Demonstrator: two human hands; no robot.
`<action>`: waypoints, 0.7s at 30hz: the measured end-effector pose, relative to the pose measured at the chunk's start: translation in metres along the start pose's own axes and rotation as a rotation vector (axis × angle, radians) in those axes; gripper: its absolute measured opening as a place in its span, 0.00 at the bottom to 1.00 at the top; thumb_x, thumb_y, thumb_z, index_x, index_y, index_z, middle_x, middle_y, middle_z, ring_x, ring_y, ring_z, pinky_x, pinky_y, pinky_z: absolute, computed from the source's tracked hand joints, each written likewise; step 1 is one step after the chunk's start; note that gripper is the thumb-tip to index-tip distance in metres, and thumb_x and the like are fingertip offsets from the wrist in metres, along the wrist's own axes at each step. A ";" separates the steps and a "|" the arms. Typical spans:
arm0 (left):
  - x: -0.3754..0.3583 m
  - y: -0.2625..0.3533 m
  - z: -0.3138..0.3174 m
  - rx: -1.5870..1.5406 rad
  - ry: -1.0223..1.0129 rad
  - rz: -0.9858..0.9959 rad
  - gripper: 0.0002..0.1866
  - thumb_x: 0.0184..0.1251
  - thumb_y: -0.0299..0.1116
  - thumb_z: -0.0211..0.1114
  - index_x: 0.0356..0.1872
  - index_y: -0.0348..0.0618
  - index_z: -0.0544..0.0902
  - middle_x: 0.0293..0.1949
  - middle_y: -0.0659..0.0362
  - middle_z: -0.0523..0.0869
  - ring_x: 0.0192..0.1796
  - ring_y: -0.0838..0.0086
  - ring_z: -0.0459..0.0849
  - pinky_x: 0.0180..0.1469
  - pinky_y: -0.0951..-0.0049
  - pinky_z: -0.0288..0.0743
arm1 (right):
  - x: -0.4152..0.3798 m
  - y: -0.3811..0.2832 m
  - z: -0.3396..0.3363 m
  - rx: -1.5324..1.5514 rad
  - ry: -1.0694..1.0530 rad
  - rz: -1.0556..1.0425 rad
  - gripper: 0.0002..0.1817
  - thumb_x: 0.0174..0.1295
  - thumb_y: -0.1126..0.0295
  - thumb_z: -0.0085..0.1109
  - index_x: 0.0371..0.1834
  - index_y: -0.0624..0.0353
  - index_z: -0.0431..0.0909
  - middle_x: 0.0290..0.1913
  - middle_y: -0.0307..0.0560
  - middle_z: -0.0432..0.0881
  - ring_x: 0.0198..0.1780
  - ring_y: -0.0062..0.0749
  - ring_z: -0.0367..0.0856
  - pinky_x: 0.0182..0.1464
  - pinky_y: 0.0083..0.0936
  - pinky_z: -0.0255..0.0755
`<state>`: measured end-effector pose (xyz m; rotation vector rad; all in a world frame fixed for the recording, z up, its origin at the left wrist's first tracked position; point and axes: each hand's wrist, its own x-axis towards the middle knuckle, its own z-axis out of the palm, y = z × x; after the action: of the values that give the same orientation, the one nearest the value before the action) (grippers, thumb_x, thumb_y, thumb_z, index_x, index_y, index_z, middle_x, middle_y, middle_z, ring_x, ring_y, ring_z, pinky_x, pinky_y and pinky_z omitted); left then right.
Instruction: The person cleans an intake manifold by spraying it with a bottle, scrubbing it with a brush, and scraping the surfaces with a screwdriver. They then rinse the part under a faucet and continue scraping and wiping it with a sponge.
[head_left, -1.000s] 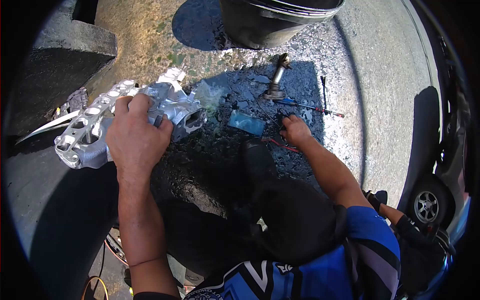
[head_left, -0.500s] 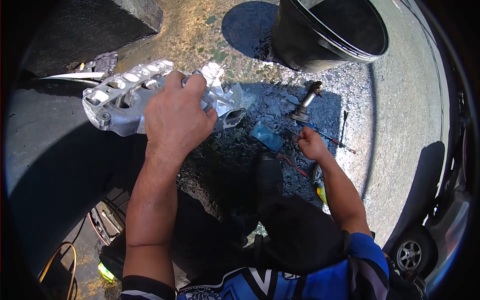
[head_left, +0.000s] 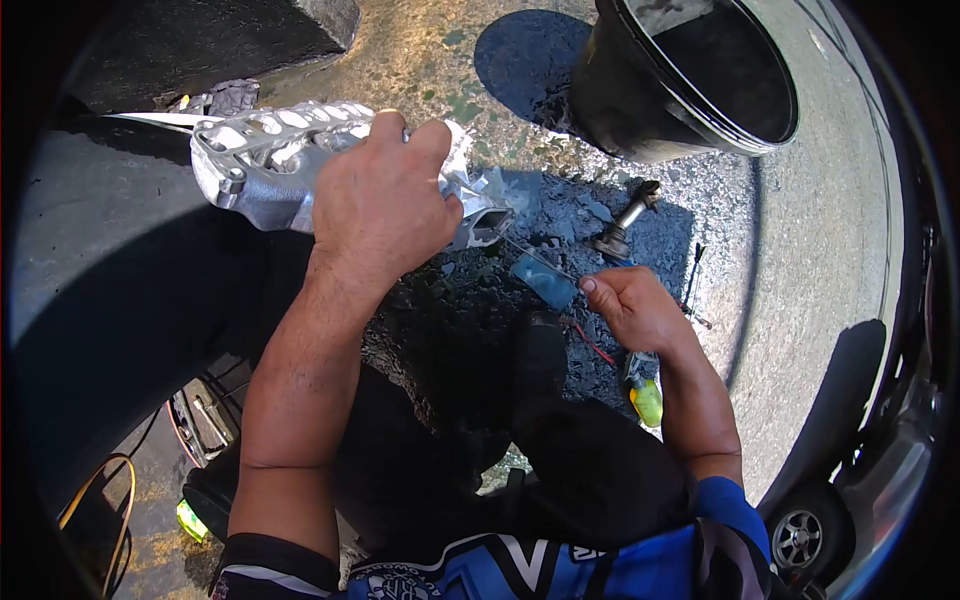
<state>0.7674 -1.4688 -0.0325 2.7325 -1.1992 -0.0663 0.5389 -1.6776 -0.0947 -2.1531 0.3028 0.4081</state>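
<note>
My left hand (head_left: pixel 385 205) is closed over the top of a silver cast-metal intake manifold (head_left: pixel 268 196), which has a row of ports along its upper face. The manifold rests tilted at the edge of a dark surface. Between the fingertips of my right hand (head_left: pixel 640 308) is a thin metal rod (head_left: pixel 540 260). Its far end reaches the square opening (head_left: pixel 489 226) at the manifold's right end. Just below the rod a flat blue block (head_left: pixel 545 283) lies on the wet ground. Beyond my right hand is a metal tool with a dark head (head_left: pixel 630 218).
A large black bucket (head_left: pixel 680 125) stands at the upper right. A red-handled tool (head_left: pixel 592 343) and a yellow-green item (head_left: pixel 648 403) lie near my right forearm. A yellow hose (head_left: pixel 128 500) curves at lower left. A car wheel (head_left: pixel 798 538) shows at lower right.
My right hand has turned and brought the rod's tip up to the manifold's end opening. My left hand keeps its grip, and the manifold sits slightly rotated. The view has shifted a little.
</note>
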 end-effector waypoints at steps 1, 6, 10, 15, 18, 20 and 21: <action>-0.001 0.001 0.000 0.004 -0.002 0.000 0.19 0.52 0.39 0.79 0.44 0.45 0.84 0.42 0.50 0.81 0.39 0.53 0.90 0.42 0.55 0.85 | 0.009 0.001 0.003 0.027 -0.045 0.045 0.27 0.81 0.53 0.49 0.28 0.65 0.77 0.22 0.54 0.77 0.26 0.47 0.76 0.35 0.42 0.71; -0.007 -0.001 0.002 -0.003 -0.031 0.012 0.20 0.51 0.40 0.79 0.44 0.46 0.85 0.43 0.51 0.81 0.39 0.54 0.89 0.42 0.55 0.85 | 0.031 -0.006 0.007 0.112 -0.188 0.232 0.30 0.81 0.51 0.47 0.29 0.67 0.78 0.21 0.59 0.76 0.25 0.53 0.76 0.35 0.44 0.71; -0.015 0.004 0.004 -0.021 -0.067 -0.010 0.22 0.50 0.41 0.80 0.46 0.45 0.85 0.47 0.50 0.83 0.42 0.51 0.89 0.44 0.54 0.85 | 0.033 -0.011 0.014 0.032 -0.180 0.208 0.32 0.81 0.49 0.47 0.26 0.66 0.77 0.19 0.55 0.75 0.24 0.46 0.74 0.35 0.42 0.71; -0.019 0.007 0.002 -0.018 -0.065 -0.016 0.19 0.49 0.38 0.80 0.43 0.48 0.84 0.45 0.51 0.81 0.44 0.52 0.89 0.44 0.54 0.84 | 0.020 -0.005 0.012 0.227 -0.289 0.369 0.35 0.81 0.45 0.43 0.25 0.65 0.77 0.18 0.49 0.72 0.24 0.40 0.72 0.36 0.44 0.70; -0.013 0.014 -0.002 0.002 -0.115 -0.035 0.21 0.51 0.39 0.79 0.45 0.46 0.84 0.52 0.49 0.83 0.48 0.49 0.89 0.47 0.52 0.84 | 0.031 -0.006 0.019 0.199 -0.282 0.339 0.35 0.81 0.44 0.43 0.24 0.64 0.77 0.19 0.49 0.73 0.25 0.38 0.72 0.37 0.43 0.70; -0.014 0.008 -0.001 0.021 -0.095 -0.034 0.21 0.51 0.39 0.79 0.45 0.46 0.84 0.52 0.49 0.83 0.47 0.48 0.89 0.47 0.52 0.84 | 0.032 -0.011 0.001 0.184 -0.332 0.374 0.35 0.81 0.44 0.43 0.24 0.65 0.77 0.20 0.50 0.72 0.27 0.39 0.72 0.38 0.44 0.70; -0.014 0.009 -0.001 0.024 -0.084 -0.035 0.20 0.52 0.39 0.79 0.45 0.45 0.84 0.52 0.48 0.83 0.46 0.48 0.89 0.47 0.52 0.84 | 0.028 -0.012 -0.004 0.171 -0.358 0.395 0.35 0.81 0.44 0.43 0.24 0.66 0.76 0.20 0.51 0.72 0.27 0.39 0.72 0.38 0.44 0.70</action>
<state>0.7515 -1.4638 -0.0302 2.7978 -1.1801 -0.1740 0.5693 -1.6757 -0.0948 -1.8073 0.5379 0.9442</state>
